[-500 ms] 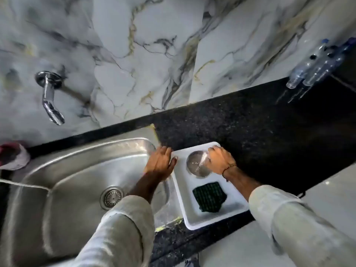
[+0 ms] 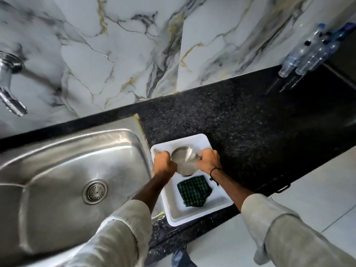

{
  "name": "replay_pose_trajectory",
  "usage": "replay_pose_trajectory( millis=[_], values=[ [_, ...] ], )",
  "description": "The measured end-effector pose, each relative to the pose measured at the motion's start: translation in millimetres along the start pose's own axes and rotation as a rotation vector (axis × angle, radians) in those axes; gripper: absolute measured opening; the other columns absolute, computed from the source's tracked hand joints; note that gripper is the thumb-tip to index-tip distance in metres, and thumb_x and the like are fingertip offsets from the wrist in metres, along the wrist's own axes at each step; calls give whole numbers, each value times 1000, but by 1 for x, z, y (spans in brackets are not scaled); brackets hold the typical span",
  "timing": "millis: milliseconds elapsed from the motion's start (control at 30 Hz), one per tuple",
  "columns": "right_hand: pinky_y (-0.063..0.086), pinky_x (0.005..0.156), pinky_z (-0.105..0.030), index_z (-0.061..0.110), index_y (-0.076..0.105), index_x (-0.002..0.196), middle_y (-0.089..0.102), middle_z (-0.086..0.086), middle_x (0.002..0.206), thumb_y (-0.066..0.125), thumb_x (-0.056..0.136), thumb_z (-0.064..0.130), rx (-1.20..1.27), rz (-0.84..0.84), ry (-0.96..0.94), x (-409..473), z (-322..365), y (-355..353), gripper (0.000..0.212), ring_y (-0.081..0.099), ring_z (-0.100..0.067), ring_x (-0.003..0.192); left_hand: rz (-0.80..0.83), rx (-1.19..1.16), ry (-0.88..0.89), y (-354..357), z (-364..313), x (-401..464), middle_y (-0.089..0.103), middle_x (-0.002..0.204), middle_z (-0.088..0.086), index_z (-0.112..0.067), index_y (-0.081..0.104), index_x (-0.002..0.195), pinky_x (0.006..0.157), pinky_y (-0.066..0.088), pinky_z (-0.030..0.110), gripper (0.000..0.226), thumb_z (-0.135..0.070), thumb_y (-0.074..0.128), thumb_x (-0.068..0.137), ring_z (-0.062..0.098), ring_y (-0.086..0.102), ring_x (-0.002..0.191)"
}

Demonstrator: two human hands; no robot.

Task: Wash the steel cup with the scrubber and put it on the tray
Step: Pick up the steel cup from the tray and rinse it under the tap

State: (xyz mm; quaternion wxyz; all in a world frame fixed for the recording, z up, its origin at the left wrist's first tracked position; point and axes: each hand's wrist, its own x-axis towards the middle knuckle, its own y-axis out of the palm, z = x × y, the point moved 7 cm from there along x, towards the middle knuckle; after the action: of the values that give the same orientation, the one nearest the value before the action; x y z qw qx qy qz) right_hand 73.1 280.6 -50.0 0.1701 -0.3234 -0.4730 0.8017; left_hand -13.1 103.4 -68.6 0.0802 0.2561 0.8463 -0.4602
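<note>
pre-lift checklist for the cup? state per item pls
1. Left hand on steel cup: ok, closed at its left side.
2. Right hand on cup: ok, closed at its right side.
3. Cup position: ok, in the far half of the white tray.
4. Green scrubber reachable: ok, lying in the tray's near half, apart from the cup.
5. Sink basin clear for washing: ok.
6. Tap running: cannot tell; no water stream visible.
</note>
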Motion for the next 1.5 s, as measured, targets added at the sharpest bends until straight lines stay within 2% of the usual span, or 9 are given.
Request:
replay_pose_trajectory(
  millis=[200,400,533,633,767,900,1233,1367,1500],
  values=[
    [56,65,-34,19,76,87,75,-1,86,73,84,42,840,112,295,-25,18,5,23,67,-17,77,-85,-56,7,-85,14,-22,62,67,21,2,75,75,65,60,39,17,-14,73,71,26,70,69],
    [45,113,-53,22,70,132,68,-14,141,66,90,61,1506,817,326,-51,155,81,57,57,-36,137,-160,-111,-75,-194,71,-44,74,53,7,-5,76,60,58,63,26,13,-12,72,70,16,72,51],
    [32,119,-70,14,53,154,56,-23,154,57,94,62,1725,1272,228,-80,244,123,77,49,-47,142,-155,-86,-117,-238,121,-51,78,59,11,-12,72,56,47,56,19,19,-8,74,75,8,66,39],
    [36,117,-69,12,40,161,39,-21,166,55,92,66,1789,1437,193,-88,296,147,89,39,-47,151,-161,-43,-130,-268,157,-46,84,79,11,-11,80,75,54,52,18,7,-11,77,81,19,79,66],
    [36,117,-59,21,32,164,42,-15,164,62,87,67,1806,1503,222,-84,346,173,95,42,-41,151,-521,-130,-167,-345,196,-33,83,88,10,-11,83,93,77,56,28,30,-39,80,85,25,77,87],
    [43,109,-57,22,39,161,48,-14,161,74,77,63,1793,1394,278,-66,386,192,100,44,-38,149,-868,-163,-196,-409,202,-17,79,80,8,-8,78,100,71,55,31,60,-63,76,77,25,72,74],
    [48,105,-56,15,61,139,69,-22,133,78,71,66,1731,1380,256,-51,466,200,86,65,-43,122,-770,-140,-235,-421,187,14,66,56,7,-10,69,64,51,46,30,34,-43,75,64,24,63,54],
    [50,96,-56,23,51,153,45,-17,164,65,81,69,1648,1393,143,-46,477,194,87,38,-43,153,-557,-231,-114,-429,205,27,57,40,-11,-18,69,55,43,36,6,27,-35,86,66,4,49,46],
    [49,96,-57,19,48,157,41,-15,166,67,78,68,1607,1312,206,-33,471,198,95,35,-44,154,-461,-233,-34,-435,213,33,75,60,-3,-24,80,66,51,43,5,11,-33,87,69,1,62,57]
  ],
)
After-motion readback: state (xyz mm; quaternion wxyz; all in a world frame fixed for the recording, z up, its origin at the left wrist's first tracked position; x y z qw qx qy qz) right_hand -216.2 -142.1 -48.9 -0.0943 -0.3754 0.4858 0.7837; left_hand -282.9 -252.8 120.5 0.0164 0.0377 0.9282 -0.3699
